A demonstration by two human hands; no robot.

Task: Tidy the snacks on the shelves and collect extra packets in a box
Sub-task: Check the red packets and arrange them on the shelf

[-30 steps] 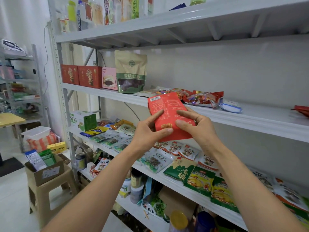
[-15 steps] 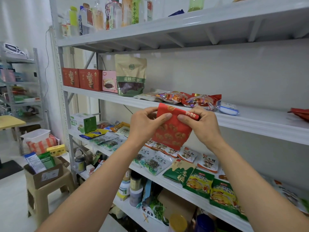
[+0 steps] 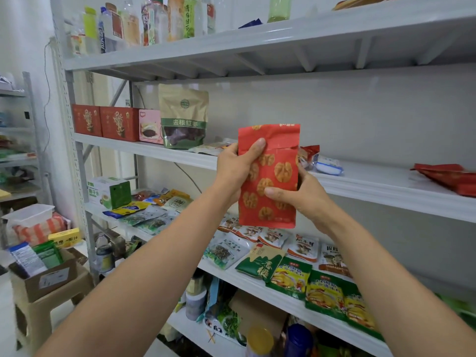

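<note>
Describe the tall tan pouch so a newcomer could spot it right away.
On the grey shelving, find the shelf below the bottles. Right of two red boxes and a pink box stands the tan pouch, the only upright bag there, with a green band.

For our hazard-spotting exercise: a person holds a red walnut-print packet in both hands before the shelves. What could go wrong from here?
1. The red walnut-print packet looks soft and creased at its top; stood upright on the white metal middle shelf, it might slump over.
2. Loose wrapped snacks lie flat on that shelf just behind the packet; setting it down could nudge them off.
</note>
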